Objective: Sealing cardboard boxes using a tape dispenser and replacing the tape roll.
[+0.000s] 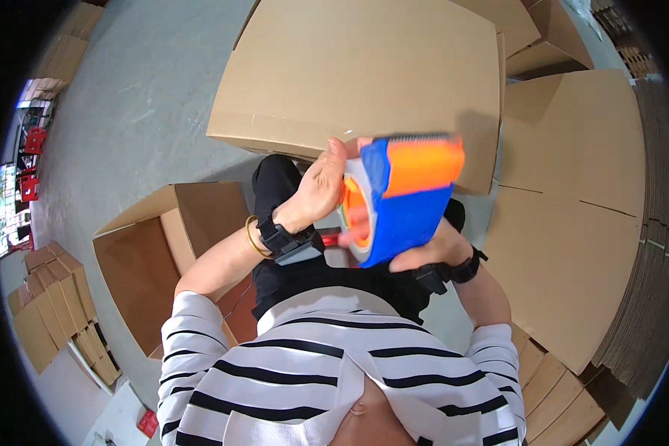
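A blue and orange tape dispenser (416, 223) with a toothed edge along its top is held up in front of my torso. A wide roll of tape (362, 255) sits in it, its round side facing left. My right hand (438, 249) grips the dispenser from the lower right, thumb on the blue body; most of its other fingers are hidden behind. My left hand (316, 189) is closed at the dispenser's upper left, thumb up, its fingertips partly hidden behind the roll. A large closed cardboard box (364, 67) stands just beyond both hands.
An open empty carton (137, 260) lies at my left. Flattened cardboard (565, 260) leans at my right beside a tall stack of folded sheets (647, 290). More cartons (56, 297) are piled at the far left, with red chairs (31, 163) beyond. Grey floor (156, 89) stretches to the upper left.
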Demonstrator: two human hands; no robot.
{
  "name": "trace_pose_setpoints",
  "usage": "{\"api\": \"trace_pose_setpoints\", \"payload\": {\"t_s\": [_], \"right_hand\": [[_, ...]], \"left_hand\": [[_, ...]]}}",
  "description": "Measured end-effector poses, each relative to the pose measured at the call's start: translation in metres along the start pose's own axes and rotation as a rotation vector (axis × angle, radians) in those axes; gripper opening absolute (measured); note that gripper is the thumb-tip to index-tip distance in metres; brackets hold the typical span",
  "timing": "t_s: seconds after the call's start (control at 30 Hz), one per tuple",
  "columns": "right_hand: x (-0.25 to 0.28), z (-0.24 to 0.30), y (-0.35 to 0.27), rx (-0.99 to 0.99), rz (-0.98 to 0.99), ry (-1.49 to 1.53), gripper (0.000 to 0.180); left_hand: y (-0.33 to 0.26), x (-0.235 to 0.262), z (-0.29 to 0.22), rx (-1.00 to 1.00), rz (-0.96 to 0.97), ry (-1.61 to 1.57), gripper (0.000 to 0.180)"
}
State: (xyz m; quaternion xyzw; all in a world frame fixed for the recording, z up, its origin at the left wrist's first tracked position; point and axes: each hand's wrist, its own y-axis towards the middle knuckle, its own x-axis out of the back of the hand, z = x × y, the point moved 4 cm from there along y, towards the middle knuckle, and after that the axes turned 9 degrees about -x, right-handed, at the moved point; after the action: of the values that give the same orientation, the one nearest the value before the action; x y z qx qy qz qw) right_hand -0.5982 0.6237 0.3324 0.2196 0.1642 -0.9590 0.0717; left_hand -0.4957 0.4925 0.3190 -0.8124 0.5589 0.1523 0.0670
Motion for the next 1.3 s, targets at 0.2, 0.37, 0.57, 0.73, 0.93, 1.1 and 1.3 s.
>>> {"api": "trace_pose_setpoints", "payload": {"t_s": [0.2, 0.37, 0.57, 0.73, 0.93, 1.1, 1.3], "right_hand": [[0.001, 0.013, -0.009, -0.129, -0.016, -0.431, 0.067], [0.01, 0.028, -0.012, 0.135, 0.039, -0.886, 0.064], [0.027, 0.02, -0.015, -0.156, -0.007, -0.892, 0.058], [0.034, 0.036, -0.008, -0.503, -0.099, -0.581, 0.051], [0.086, 0.085, -0.044, -0.77, -0.03, -0.819, 0.04], [0.155, 0.072, -0.138, -0.825, -0.233, -0.906, 0.049], [0.132, 0.078, -0.127, -0.729, -0.142, -0.855, 0.053]], "left_hand": [[0.002, 0.02, -0.019, -0.018, -0.034, -0.407, 0.086], [-0.005, 0.027, -0.049, 0.085, 0.174, -0.122, 0.071], [-0.014, 0.026, -0.056, 0.127, 0.037, 0.266, 0.02], [-0.001, 0.04, -0.028, 0.166, -0.061, 0.319, 0.01], [-0.02, 0.143, -0.052, -0.103, -0.49, 0.505, 0.02], [-0.062, 0.211, -0.065, -0.038, -0.788, 0.513, 0.021], [0.022, 0.045, -0.013, 0.131, -0.108, 0.261, 0.038]]}}
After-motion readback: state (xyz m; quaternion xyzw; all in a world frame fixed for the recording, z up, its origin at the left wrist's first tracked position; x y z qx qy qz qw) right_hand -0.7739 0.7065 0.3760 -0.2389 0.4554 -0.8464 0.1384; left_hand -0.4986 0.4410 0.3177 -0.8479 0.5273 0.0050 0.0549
